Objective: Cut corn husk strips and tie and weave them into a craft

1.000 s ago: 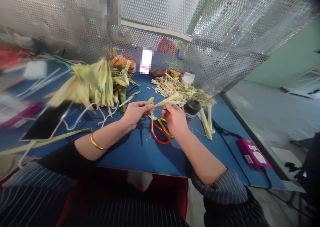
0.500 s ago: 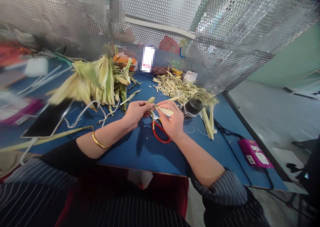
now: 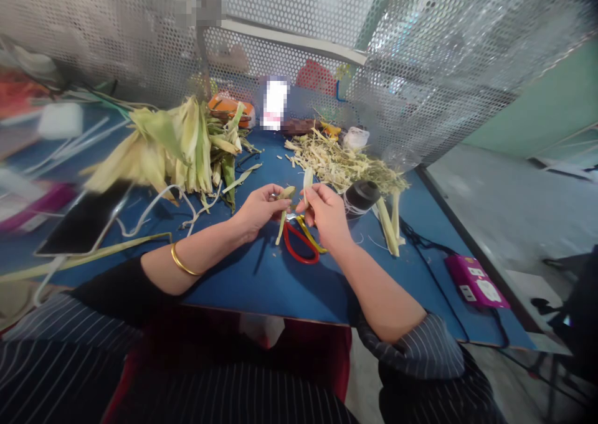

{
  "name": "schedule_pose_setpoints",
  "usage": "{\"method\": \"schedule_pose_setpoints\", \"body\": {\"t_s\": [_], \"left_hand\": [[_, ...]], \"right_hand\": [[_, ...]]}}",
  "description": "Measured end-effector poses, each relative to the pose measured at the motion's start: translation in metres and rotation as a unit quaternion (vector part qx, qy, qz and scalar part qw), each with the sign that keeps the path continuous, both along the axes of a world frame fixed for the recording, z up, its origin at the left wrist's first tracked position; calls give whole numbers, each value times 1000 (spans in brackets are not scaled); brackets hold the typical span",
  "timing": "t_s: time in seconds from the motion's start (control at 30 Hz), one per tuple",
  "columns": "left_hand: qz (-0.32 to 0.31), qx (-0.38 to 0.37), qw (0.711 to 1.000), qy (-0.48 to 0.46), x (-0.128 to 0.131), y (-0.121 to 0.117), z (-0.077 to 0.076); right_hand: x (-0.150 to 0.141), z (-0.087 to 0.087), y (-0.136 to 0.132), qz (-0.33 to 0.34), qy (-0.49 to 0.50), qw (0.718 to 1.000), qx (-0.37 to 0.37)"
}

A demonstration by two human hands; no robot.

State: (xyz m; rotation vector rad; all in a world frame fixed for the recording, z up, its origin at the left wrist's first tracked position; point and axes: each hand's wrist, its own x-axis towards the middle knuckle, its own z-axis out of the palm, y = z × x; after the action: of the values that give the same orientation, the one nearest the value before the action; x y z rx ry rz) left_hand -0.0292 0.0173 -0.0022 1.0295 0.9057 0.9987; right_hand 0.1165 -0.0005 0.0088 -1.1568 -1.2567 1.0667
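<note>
My left hand [image 3: 260,211] is closed on a small folded piece of corn husk [image 3: 286,193], with one strip dangling below the fingers. In my right hand [image 3: 326,212], pinched between thumb and fingers, a short pale husk strip [image 3: 308,179] points upward. The two hands are close together but apart, above the blue table. Beneath them lies a pair of scissors [image 3: 301,249] with one red and one yellow handle loop; its blades are mostly hidden by the hands. A black spool of thread [image 3: 362,198] stands just right of my right hand.
A heap of corn husks [image 3: 182,141] lies at left, and shredded husk scraps [image 3: 336,156] at the back right. A tablet-like black device [image 3: 86,218] and white cable [image 3: 170,193] are left. A purple power strip [image 3: 476,281] sits at the right edge. A perforated metal screen [image 3: 299,44] bounds the back.
My right hand has moved slightly away from my left, and its husk strip has turned from pointing right to upright. More of the yellow scissor handle shows.
</note>
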Motion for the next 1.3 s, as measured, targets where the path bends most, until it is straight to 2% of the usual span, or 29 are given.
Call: {"method": "schedule_pose_setpoints", "body": {"t_s": [0.17,0.37,0.5,0.6,0.87,1.07,1.3], "left_hand": [[27,-22,999,5,-1,3,3],[41,0,999,24,-2,4,2],[67,-1,997,33,0,2,2],[69,-5,997,37,1,2,1],[72,-6,997,32,2,1,-2],[72,20,996,42,2,0,-2],[48,62,994,81,1,0,-4]], "right_hand": [[5,1,2,36,-44,998,-11],[3,-5,1,-15,-141,990,16],[2,-8,0,-31,-155,987,29],[3,-8,0,-38,-160,986,6],[6,-7,5,-12,-107,992,-67],[4,-4,7,-6,-50,992,-116],[4,0,6,10,-52,993,-108]]}}
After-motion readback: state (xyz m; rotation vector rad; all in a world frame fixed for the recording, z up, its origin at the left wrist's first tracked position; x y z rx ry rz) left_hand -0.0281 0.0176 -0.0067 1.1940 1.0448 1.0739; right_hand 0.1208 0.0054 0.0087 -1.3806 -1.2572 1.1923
